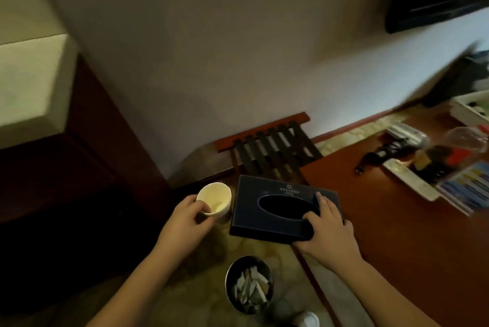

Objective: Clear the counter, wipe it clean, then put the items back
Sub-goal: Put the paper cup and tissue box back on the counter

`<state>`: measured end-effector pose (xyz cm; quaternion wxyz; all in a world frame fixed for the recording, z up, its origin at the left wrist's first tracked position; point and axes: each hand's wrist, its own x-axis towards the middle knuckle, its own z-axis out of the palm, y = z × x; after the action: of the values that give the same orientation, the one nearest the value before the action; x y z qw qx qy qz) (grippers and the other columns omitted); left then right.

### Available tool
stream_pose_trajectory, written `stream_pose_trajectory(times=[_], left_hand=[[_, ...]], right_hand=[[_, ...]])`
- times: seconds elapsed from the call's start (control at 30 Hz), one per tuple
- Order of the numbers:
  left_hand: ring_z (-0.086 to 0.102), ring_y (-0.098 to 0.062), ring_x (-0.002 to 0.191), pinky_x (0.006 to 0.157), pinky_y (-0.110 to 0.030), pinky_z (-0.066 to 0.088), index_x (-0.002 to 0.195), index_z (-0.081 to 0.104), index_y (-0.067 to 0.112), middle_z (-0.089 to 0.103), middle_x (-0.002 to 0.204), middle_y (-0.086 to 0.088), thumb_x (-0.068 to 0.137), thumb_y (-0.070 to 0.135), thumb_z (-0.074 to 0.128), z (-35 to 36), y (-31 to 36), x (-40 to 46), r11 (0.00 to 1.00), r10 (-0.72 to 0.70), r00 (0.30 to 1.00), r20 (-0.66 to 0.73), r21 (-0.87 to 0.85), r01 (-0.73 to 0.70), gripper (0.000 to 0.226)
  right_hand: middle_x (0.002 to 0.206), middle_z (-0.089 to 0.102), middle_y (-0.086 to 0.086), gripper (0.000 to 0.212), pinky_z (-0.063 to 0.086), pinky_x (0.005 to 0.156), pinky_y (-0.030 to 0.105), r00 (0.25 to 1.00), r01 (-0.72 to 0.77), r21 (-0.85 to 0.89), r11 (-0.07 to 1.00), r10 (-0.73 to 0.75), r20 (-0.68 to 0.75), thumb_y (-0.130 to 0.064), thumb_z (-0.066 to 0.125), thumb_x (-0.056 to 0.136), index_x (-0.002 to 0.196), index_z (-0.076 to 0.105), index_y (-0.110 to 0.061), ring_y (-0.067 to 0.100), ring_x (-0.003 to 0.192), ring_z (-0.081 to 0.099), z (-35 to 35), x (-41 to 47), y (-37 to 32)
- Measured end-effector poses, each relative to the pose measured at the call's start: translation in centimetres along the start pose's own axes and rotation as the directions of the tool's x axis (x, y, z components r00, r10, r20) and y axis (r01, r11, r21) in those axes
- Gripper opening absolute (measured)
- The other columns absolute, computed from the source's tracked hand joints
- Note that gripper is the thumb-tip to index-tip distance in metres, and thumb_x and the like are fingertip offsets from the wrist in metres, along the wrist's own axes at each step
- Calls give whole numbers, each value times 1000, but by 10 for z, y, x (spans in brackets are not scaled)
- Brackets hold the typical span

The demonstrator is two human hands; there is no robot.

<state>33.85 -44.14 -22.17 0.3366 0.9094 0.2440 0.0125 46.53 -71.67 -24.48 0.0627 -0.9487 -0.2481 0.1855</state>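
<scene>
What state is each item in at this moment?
Paper cup: upright, held by the left hand.
Tissue box: dark, gripped by the right hand, thumb in its opening.
Waste bin: on the floor, holding scraps.
Luggage rack: standing by the wall.

Two bare forearms reach in from the lower edge, ending in the left hand (185, 223) and right hand (328, 231), with no sleeve, glove, ring or watch showing (short, unpainted nails on the fingers (321, 201)).

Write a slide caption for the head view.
Left hand grips a paper cup, right hand holds a dark tissue box beside the wooden counter.
</scene>
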Motion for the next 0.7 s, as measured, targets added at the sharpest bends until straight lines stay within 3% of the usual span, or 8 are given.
stream_pose_trajectory(times=[0.27, 0.43, 0.6, 0.7], left_hand=[[46, -6, 110, 81, -18, 43, 93, 61, 27, 46, 119, 15, 88, 31, 67, -111, -114, -98, 989, -151, 959, -239, -40, 146, 9], [44, -1, 105, 72, -9, 37, 91, 60, 26, 46, 114, 16, 88, 29, 66, -185, -162, -152, 986, -168, 921, -352, -64, 156, 7], [50, -6, 100, 70, -19, 41, 90, 63, 21, 50, 109, 15, 87, 27, 67, -251, -190, -192, 982, -190, 861, -472, -81, 172, 8], [48, -4, 98, 69, -18, 39, 88, 63, 22, 49, 105, 18, 87, 27, 67, -289, -197, -207, 979, -202, 821, -533, -87, 184, 6]], right_hand=[[160, -5, -1, 56, 29, 109, 51, 971, 237, -101, 966, -239, -6, -67, 58, 74, 119, 48, -36, 20, 147, -3, 4, -16, -168], [160, -6, -1, 56, 28, 110, 50, 924, 379, -147, 914, -383, 2, -66, 60, 74, 120, 47, -36, 20, 147, -4, -8, -26, -264], [160, -6, -2, 57, 28, 109, 51, 853, 513, -181, 839, -522, -5, -63, 62, 73, 121, 47, -36, 20, 146, -3, -30, -30, -348], [160, -5, -3, 55, 28, 109, 51, 801, 582, -207, 787, -598, -23, -63, 63, 73, 119, 47, -36, 20, 146, -1, -54, -33, -388]])
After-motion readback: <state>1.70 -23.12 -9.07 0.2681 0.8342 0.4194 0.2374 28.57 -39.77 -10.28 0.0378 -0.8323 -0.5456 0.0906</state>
